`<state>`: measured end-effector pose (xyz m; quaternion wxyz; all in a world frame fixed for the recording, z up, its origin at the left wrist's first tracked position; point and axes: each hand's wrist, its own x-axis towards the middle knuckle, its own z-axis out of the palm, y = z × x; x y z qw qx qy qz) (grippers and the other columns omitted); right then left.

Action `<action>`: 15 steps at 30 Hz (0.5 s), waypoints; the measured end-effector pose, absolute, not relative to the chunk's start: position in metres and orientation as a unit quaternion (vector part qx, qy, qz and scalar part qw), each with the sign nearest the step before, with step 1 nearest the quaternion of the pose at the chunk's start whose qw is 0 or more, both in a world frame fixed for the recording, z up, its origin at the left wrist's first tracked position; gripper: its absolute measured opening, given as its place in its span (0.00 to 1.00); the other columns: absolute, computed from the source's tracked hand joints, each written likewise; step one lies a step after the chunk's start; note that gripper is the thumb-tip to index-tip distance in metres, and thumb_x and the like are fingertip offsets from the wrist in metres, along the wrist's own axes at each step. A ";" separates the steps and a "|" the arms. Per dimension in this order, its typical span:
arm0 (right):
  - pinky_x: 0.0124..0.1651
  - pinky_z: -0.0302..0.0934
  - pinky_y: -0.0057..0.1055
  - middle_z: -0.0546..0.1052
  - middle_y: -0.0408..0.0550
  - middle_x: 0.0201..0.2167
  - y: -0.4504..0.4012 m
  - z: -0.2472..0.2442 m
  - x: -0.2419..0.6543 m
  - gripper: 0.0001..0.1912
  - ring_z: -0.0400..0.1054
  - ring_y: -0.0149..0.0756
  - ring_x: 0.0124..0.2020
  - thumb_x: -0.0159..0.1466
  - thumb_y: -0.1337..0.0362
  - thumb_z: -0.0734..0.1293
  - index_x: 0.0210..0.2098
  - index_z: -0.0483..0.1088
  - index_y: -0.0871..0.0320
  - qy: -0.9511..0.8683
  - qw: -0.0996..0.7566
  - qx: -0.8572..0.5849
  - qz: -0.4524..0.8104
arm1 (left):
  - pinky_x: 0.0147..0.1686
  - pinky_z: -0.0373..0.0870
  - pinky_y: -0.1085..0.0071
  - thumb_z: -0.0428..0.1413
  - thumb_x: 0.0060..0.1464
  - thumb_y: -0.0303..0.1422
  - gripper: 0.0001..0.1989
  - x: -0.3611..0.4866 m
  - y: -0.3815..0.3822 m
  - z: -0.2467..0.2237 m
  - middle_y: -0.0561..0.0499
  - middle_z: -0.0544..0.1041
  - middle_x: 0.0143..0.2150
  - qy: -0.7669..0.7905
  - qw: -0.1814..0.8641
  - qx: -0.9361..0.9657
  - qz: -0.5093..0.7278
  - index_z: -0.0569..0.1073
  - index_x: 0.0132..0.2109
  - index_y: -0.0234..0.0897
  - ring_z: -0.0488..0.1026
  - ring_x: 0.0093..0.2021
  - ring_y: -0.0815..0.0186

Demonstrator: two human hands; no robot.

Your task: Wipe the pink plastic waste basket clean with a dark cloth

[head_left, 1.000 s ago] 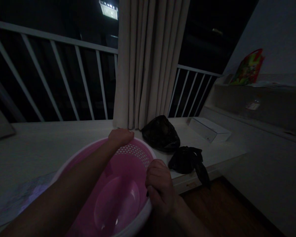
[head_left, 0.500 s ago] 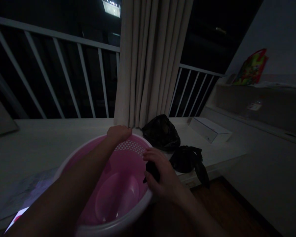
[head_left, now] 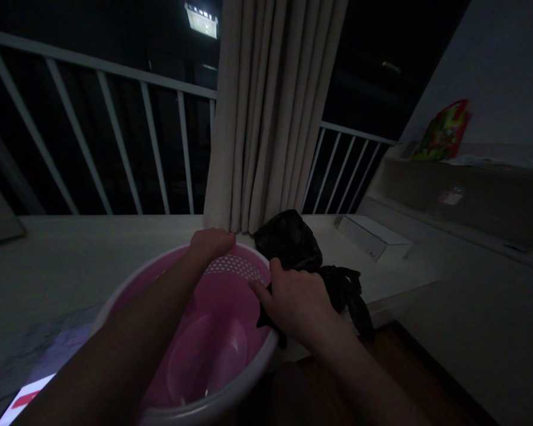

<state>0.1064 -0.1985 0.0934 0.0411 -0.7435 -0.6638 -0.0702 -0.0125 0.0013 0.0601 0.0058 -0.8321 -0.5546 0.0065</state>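
A pink basket (head_left: 222, 302) with a pale rim and a band of small holes stands at the lower middle. My left hand (head_left: 214, 241) is closed on its far rim, the forearm crossing over the opening. At the right rim my right hand (head_left: 295, 299) is closed round a piece of black plastic, which hangs partly inside the basket; the palm hides most of it. Beyond the right hand, a crumpled black bag (head_left: 289, 238) lies on the white ledge, and a knotted black bag (head_left: 346, 293) droops over the ledge's edge.
On the ledge (head_left: 395, 278) sits a white box (head_left: 373, 236) at the right. A beige curtain (head_left: 270, 118) hangs behind the basket, beside white railings. A lit screen (head_left: 26, 399) shows at the lower left. Shelves at the right bear a red and green bag (head_left: 444, 133).
My right hand has turned palm down and shifted slightly right over the rim, with its fingers now further outside the basket. My left hand stays on the far rim.
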 end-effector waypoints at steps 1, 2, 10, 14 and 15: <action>0.37 0.64 0.40 0.79 0.58 0.32 -0.196 0.094 0.106 0.24 0.76 0.49 0.36 0.68 0.46 0.55 0.45 0.66 0.61 -0.669 0.026 -0.739 -0.075 | 0.47 0.68 0.57 0.34 0.60 0.40 0.30 -0.012 0.001 0.060 0.37 0.74 0.56 -0.561 0.005 -0.828 0.005 0.74 0.55 0.35 0.72 0.54 0.50; 0.38 0.64 0.40 0.79 0.59 0.34 -0.193 0.095 0.107 0.23 0.76 0.49 0.37 0.68 0.47 0.57 0.45 0.66 0.61 -0.673 0.010 -0.736 -0.077 | 0.48 0.68 0.58 0.34 0.60 0.40 0.30 -0.012 0.001 0.061 0.38 0.74 0.56 -0.563 0.006 -0.827 0.005 0.75 0.55 0.36 0.72 0.54 0.51; 0.40 0.64 0.41 0.79 0.61 0.37 -0.181 0.098 0.111 0.20 0.76 0.51 0.41 0.64 0.55 0.64 0.49 0.64 0.63 -0.671 -0.027 -0.738 -0.060 | 0.46 0.68 0.59 0.35 0.60 0.40 0.29 -0.012 0.000 0.064 0.38 0.74 0.56 -0.564 -0.008 -0.826 0.003 0.75 0.54 0.36 0.72 0.54 0.50; 0.39 0.65 0.43 0.79 0.61 0.35 -0.182 0.099 0.110 0.23 0.76 0.53 0.40 0.67 0.49 0.59 0.48 0.65 0.63 -0.682 -0.017 -0.727 -0.072 | 0.46 0.68 0.58 0.35 0.59 0.40 0.30 -0.012 0.000 0.065 0.38 0.75 0.56 -0.569 -0.014 -0.822 0.000 0.75 0.54 0.35 0.73 0.53 0.50; 0.38 0.65 0.43 0.79 0.60 0.34 -0.183 0.099 0.111 0.21 0.76 0.52 0.39 0.69 0.51 0.56 0.48 0.65 0.62 -0.681 -0.007 -0.728 -0.077 | 0.46 0.68 0.58 0.35 0.59 0.40 0.30 -0.011 0.000 0.065 0.38 0.75 0.56 -0.571 -0.016 -0.821 0.000 0.75 0.54 0.35 0.73 0.53 0.50</action>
